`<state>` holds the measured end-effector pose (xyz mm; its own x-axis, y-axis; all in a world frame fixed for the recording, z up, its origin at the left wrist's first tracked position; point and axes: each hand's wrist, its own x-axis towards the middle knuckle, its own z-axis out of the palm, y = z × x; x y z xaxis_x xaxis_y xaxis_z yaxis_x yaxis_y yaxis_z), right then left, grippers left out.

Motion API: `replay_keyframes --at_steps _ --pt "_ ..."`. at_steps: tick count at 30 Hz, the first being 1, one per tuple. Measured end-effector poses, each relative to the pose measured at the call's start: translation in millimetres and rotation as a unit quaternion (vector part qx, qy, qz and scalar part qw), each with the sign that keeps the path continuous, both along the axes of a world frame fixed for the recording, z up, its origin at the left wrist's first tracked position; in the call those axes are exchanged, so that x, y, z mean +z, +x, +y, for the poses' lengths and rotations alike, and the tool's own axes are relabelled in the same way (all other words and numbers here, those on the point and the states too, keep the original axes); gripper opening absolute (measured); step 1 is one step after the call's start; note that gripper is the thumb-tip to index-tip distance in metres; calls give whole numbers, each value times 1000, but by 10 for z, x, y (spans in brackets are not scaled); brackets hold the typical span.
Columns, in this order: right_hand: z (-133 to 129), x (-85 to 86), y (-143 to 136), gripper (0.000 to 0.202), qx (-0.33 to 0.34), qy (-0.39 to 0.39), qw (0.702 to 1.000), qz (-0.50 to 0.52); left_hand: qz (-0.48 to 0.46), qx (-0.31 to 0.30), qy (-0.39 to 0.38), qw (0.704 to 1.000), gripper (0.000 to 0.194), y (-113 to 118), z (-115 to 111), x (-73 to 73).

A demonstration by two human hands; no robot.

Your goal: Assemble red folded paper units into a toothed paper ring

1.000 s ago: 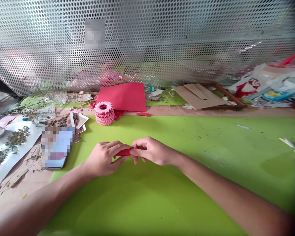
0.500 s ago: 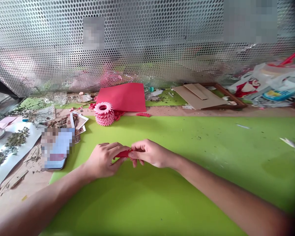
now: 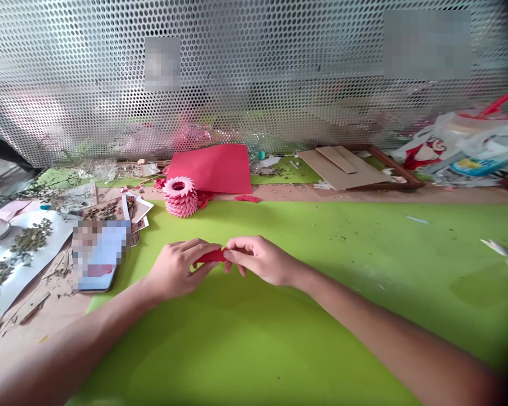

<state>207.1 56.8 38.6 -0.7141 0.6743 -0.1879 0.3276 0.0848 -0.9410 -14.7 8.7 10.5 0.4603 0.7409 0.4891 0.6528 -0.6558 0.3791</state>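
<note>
Between my hands, over the green mat [image 3: 254,338], is a small folded piece of red paper [image 3: 210,256]. My left hand [image 3: 182,268] pinches its left part between thumb and fingers. The thumb and fingertips of my right hand [image 3: 258,260] are closed on its right end. Fingers hide part of the paper's shape. Beyond my left hand stands a round pink and red piece built of pointed folded paper units [image 3: 181,197], with a hole in its top. A short row of red folded units [image 3: 247,198] lies at the mat's far edge.
A red paper sheet [image 3: 215,169] lies at the back before a perforated metal screen [image 3: 254,73]. A phone [image 3: 104,256], photo cards [image 3: 138,210] and dried plant bits [image 3: 31,234] are left. Cardboard [image 3: 342,168] and plastic bags [image 3: 461,146] lie back right.
Both hands have risen slightly in view, still holding the red paper. My right fingertips have shifted a little along its right end. The camera view has tilted slightly.
</note>
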Motion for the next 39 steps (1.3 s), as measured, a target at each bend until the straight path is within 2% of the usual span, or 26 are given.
replay_keyframes --at_steps 9,16,26,31,36,39 --pt "-34 11 -5 39 -11 24 1000 -3 0 -22 18 1000 22 -3 7 11" --pt "-32 -13 -16 42 -18 19 1000 15 -5 11 40 999 22 30 -40 -5" --pt "-36 -95 -25 41 -27 21 999 20 -12 22 22 999 23 27 -36 -16" --pt "-22 -59 -4 36 -22 27 999 12 -12 26 19 999 23 31 -22 -17" --pt "3 -11 30 30 -37 55 998 8 0 62 22 998 43 2 8 -33" --pt "14 -23 33 29 -41 68 997 -1 5 73 49 996 36 -13 19 -47"
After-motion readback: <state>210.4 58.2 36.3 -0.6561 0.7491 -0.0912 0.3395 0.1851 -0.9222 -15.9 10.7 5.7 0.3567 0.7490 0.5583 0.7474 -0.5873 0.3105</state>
